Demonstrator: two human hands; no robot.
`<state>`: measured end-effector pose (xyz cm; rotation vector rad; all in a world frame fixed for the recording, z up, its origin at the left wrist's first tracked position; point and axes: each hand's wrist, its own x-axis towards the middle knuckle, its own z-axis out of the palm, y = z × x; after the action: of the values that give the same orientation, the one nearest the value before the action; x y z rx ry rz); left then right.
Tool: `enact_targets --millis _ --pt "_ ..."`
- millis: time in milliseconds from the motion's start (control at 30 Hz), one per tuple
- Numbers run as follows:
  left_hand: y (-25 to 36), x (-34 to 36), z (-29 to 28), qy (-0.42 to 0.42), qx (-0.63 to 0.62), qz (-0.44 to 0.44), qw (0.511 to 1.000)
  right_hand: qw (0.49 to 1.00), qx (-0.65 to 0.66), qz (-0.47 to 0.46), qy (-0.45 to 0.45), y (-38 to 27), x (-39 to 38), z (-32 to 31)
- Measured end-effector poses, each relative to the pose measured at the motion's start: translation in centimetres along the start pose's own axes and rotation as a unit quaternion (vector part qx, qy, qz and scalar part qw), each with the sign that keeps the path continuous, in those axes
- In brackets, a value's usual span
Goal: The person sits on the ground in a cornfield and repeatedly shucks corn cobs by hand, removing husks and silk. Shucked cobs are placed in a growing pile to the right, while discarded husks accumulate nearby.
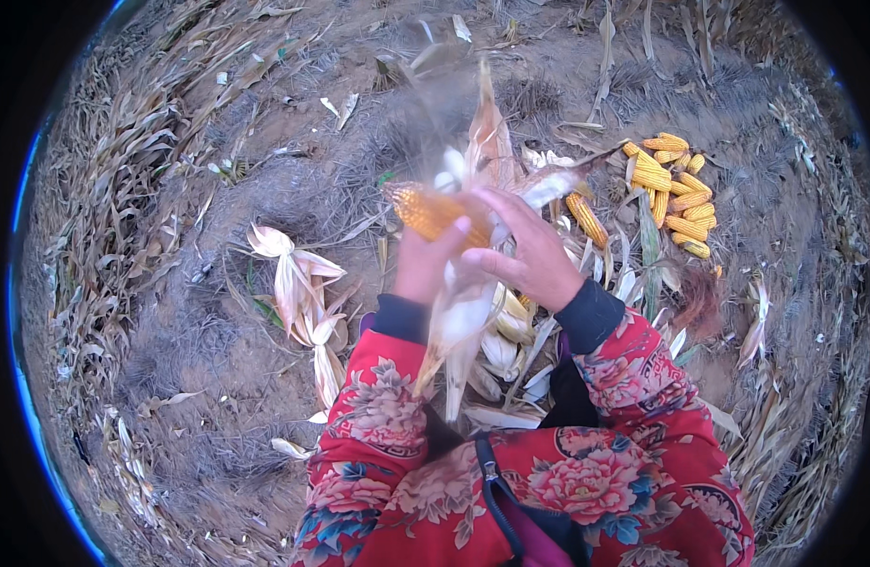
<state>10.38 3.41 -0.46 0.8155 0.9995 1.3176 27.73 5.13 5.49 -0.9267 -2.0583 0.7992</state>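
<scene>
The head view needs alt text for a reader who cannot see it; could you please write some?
A person's left hand grips a yellow corn ear among motion-blurred husks, the right hand beside it, with red floral sleeves on both arms. Bare corn ears lie piled on the ground to the right, and dry pale husks lie to the left.

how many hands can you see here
2: the left hand is around a yellow corn cob; the right hand is at the cob's right end, too blurred to tell whether it touches.
</scene>
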Motion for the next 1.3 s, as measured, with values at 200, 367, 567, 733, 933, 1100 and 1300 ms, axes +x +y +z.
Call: enact_targets --millis 200,367,567,733,933,1100,1300 --pt "0.5 -0.3 0.9 0.002 -0.126 -0.022 0.992 0.985 -0.038 0.150 -0.078 4.0 -2.1 2.7" --pt "0.8 -0.3 0.9 -0.003 -0.136 0.035 0.990 0.952 0.060 0.249 -0.166 3.3 -1.7 3.4" --pt "0.2 -0.4 0.0 0.014 -0.234 -0.022 0.972 0.963 -0.060 0.166 -0.202 2.4 -2.1 3.1" --pt "-0.1 0.0 -0.3 0.029 -0.377 -0.110 0.919 0.957 -0.178 0.090 -0.211 1.2 -2.2 2.6" --pt "1.9 0.0 0.6 0.178 -0.061 0.130 0.974 0.938 -0.285 0.010 -0.198 2.9 -2.3 2.4" --pt "6.3 -0.1 -7.8 0.380 -0.030 0.265 0.886 0.946 -0.294 0.060 -0.121 4.7 -2.8 0.2" --pt "7.9 -1.4 -9.2 0.329 -0.218 0.234 0.888 0.917 -0.022 0.307 0.253 14.4 -0.9 -4.3"
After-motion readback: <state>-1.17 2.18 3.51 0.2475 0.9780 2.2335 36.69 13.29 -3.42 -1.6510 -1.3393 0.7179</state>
